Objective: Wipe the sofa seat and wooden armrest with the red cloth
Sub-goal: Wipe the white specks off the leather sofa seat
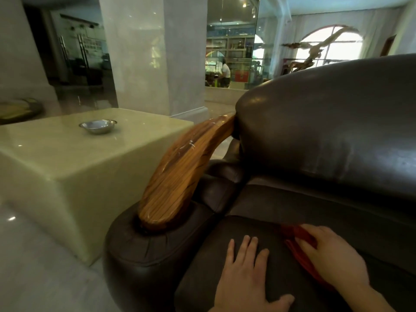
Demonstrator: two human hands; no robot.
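Low in the right of the frame, my right hand (333,255) lies flat on the red cloth (300,244), fingers spread and pressing it down against the sofa seat (258,226) rather than clutching it. I read that as the wiping grip: a flat palm keeps the cloth in full contact with the leather. Most of the cloth is hidden under the hand; only its edge shows toward the frame's centre.

Just left of it, at bottom centre, my left hand (245,273) rests open and empty on the same cushion, fingers splayed, apart from the cloth. My guess is that it props my weight while I lean over, and steadies the cushion.

Running from lower centre up toward the middle of the frame, the wooden armrest (180,174) curves over the padded leather arm; neither hand touches it, so I judge the seat is the step in hand and the armrest is yet to come.

At centre left, a stone side table (67,158) carries a small metal bowl (98,126), well clear of my reach.
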